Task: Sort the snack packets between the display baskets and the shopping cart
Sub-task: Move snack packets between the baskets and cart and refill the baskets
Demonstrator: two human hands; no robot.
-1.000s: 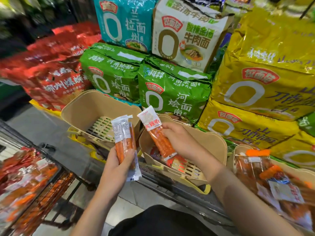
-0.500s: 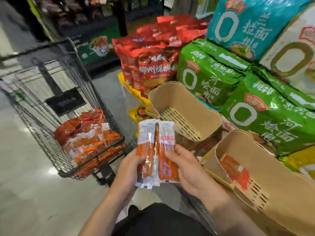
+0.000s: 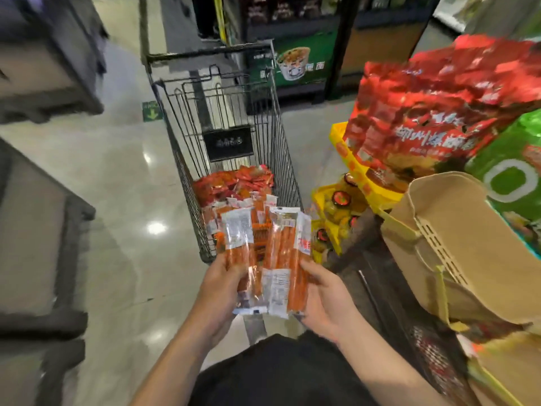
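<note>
Packets [image 3: 265, 259], gripped upright by both the left hand [image 3: 222, 284] and right hand [image 3: 323, 300], have been swung round; the cart [image 3: 225, 159] lies straight ahead.

Left arm: bare forearm rising from the lower edge, angled up and right.
Left hand [image 3: 218, 284]: held in front of the torso, fingers curled round the lower part of a packet [image 3: 240, 244], thumb on its front.
Right arm: bare forearm entering from the lower right, angled up and left.
Right hand [image 3: 325, 300]: palm turned up and inward, fingers under a second packet [image 3: 285, 253], thumb pressed on its right edge.
Spacing: both hands level, just beside each other, the packets between them.
</note>
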